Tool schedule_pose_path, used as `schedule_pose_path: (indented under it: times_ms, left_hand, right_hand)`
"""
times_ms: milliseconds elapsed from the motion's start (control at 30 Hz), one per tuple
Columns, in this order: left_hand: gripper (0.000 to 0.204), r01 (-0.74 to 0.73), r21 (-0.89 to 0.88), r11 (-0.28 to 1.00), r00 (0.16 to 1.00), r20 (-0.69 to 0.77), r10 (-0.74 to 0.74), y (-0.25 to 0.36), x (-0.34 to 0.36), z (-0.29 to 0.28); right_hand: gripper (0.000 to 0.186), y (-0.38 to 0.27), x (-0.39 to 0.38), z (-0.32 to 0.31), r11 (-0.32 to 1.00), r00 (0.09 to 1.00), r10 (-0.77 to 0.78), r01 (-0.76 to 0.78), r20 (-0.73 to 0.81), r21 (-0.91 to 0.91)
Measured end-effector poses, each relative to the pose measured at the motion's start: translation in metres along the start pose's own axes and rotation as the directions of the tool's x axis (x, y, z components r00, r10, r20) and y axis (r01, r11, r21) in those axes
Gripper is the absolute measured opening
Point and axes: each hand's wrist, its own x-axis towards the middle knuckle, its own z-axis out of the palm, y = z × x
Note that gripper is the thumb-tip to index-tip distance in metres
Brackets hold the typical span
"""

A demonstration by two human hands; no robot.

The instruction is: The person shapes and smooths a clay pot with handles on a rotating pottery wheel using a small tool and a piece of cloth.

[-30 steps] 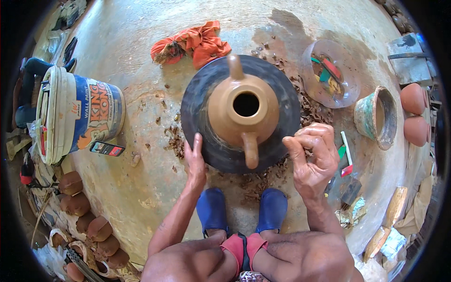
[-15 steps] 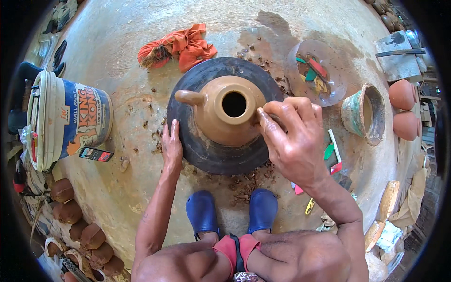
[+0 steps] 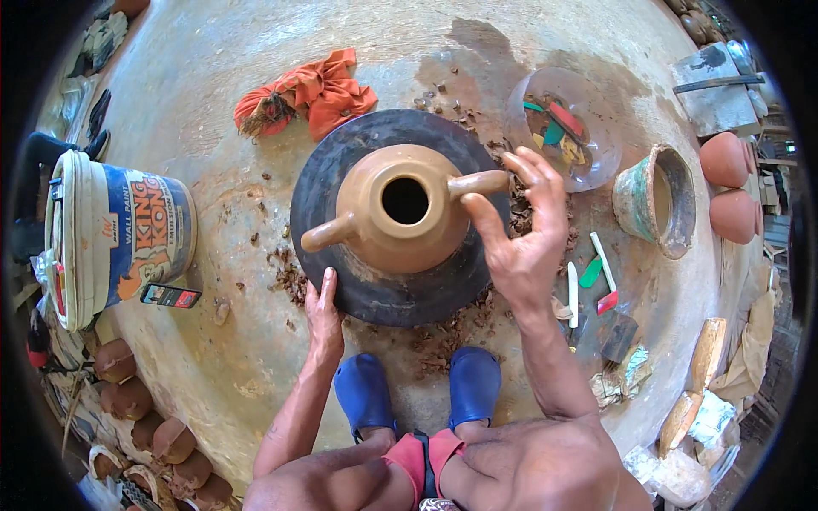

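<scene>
A wet brown clay pot [image 3: 400,251] with a round open mouth stands on a dark potter's wheel [image 3: 375,311] in front of me. One handle [image 3: 328,232] sticks out at its left and a second handle [image 3: 479,183] at its right. My left hand [image 3: 325,315] rests with straightened fingers at the wheel's near left edge. Around the end of the right handle, my right hand [image 3: 532,226] is spread, its thumb below and its fingers beyond the tip. Whether the thumb touches the clay I cannot tell.
At the left stand a paint bucket [image 3: 162,226] and a phone [image 3: 170,295]. An orange cloth [image 3: 336,89] lies beyond the wheel. To the right are a clear bowl [image 3: 596,106] of tools, a crusted pot [image 3: 635,204], loose tools [image 3: 607,264] and reddish pots [image 3: 734,215]. Clay scraps litter the floor.
The pot has turned counterclockwise: its left handle has swung toward me, and the right handle now shows. My right hand has opened from a pinch at the pot's side.
</scene>
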Motion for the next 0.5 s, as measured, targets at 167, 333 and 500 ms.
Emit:
schedule_pose_path:
  times_ms: [167, 333, 500]
  left_hand:
    - [0.068, -0.028, 0.093, 0.995, 0.999, 0.035, 0.025, -0.015, 0.005, -0.014]
    - [0.074, 0.006, 0.067, 0.998, 1.000, 0.012, -0.007, -0.014, -0.006, -0.006]
    - [0.072, 0.006, 0.054, 0.999, 1.000, 0.030, -0.007, -0.014, -0.006, -0.006]
  right_hand:
    - [0.058, -0.011, 0.004, 0.014, 0.983, 0.987, 0.161, -0.162, 0.019, 0.088]
    - [0.026, -0.005, 0.013, 0.016, 0.865, 0.920, 0.389, -0.346, -0.052, 0.364]
    - [0.021, 0.009, 0.005, 0.003, 0.751, 0.773, 0.629, -0.575, -0.087, 0.326]
